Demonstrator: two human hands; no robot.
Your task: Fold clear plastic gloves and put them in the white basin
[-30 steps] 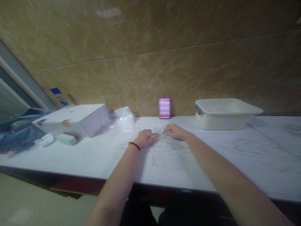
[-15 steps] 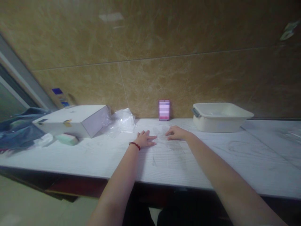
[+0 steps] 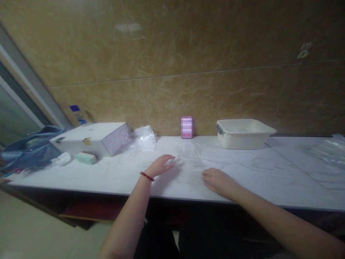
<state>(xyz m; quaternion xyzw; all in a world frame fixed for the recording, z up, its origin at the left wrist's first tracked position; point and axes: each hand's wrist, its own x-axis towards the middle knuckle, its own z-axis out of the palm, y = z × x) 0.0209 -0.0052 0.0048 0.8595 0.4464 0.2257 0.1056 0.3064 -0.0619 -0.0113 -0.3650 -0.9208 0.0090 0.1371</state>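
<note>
A clear plastic bag [image 3: 192, 158], hard to see, lies flat on the white table [image 3: 113, 174] in front of me. My left hand [image 3: 161, 164], with a red bead bracelet on the wrist, is cupped over the bag's left edge, and its fingertips pinch a bit of the film. Nearer the front edge, my right hand [image 3: 217, 181] rests with curled fingers on the bag's near right corner and seems to grip it.
A white box [image 3: 93, 138] and a mint-green block [image 3: 86, 158] lie at the left beside dark blue cloth [image 3: 29, 153]. Crumpled clear plastic [image 3: 142, 138], a small pink box [image 3: 187, 127] and a cream tub [image 3: 244, 133] stand along the wall. More plastic film [image 3: 327, 151] lies far right.
My right hand has drawn back from the middle of the table toward the front edge. The left hand has lifted into a cupped pinch. The view has shifted slightly right.
</note>
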